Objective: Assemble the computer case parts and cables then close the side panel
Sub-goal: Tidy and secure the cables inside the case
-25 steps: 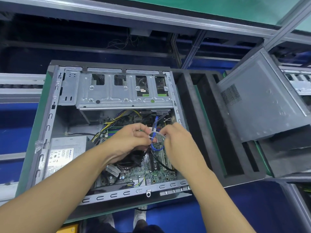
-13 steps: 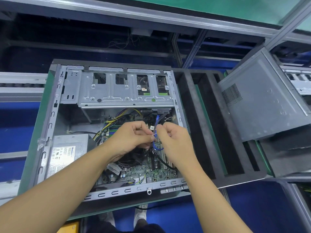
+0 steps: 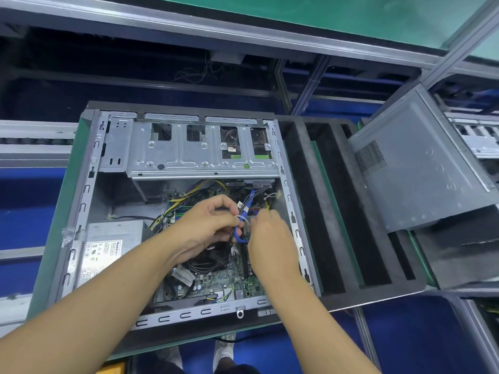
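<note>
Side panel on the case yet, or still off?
Off. The computer case lies open, motherboard exposed; the side panel leans apart on its right. Left hand grips the cables inside.

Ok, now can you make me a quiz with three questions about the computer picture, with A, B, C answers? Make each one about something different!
1. Where is the side panel compared with the computer case?
A) fitted on it
B) leaning off to its right
C) lying inside it

2. What colour is the looped cable by the left hand?
A) blue
B) red
C) pink

3. What is the left hand doing?
A) lying flat
B) holding a screwdriver
C) gripping a bundle of cables

Answers:
1 B: the panel leans apart from the open case, on its right.
2 A: the loop is bright blue.
3 C: its fingers curl round the cables.
</note>
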Motion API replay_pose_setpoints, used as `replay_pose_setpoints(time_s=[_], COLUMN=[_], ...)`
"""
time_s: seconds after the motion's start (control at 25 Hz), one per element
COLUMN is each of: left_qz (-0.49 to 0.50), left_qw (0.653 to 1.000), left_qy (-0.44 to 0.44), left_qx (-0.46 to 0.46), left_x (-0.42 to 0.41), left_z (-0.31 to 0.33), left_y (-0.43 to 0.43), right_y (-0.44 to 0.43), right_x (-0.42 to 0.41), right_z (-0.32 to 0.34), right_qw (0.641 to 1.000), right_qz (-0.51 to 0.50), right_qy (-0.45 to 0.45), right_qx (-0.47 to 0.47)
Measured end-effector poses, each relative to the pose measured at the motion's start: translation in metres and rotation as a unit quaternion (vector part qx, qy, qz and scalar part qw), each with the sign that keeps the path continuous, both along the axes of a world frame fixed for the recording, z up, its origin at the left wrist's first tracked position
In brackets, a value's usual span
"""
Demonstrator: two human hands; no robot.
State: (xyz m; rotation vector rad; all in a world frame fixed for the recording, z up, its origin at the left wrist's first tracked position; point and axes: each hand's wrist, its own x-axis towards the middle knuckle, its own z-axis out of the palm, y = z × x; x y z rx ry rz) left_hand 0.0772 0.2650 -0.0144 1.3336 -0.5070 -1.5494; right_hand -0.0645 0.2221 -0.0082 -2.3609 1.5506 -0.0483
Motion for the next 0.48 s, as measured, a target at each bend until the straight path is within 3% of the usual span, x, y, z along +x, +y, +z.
replay_pose_setpoints(time_s=[0.2,0.36,0.48], left_qz=[-0.015,-0.053,-0.092], left_qw=[0.999,0.987,0.971], left_qy=[-0.041,-0.153,-0.221], left_qx=[-0.009,-0.012,-0.025], left_x=[-0.003,-0.002,0.003], left_z=[0.001,0.003,0.005], left_y=[0.002,0.001,0.001], right_y=[-0.001,0.007,0.02], right_x=[-0.001,-0.008,-0.014], right_z=[-0.002,0.01,0.012], right_qw=[0.997,0.967,0.944], right_qz=[0.0,0.021,0.067], right_qy=[-0.073,-0.242,-0.317], right_qx=[0.016,0.075,-0.063])
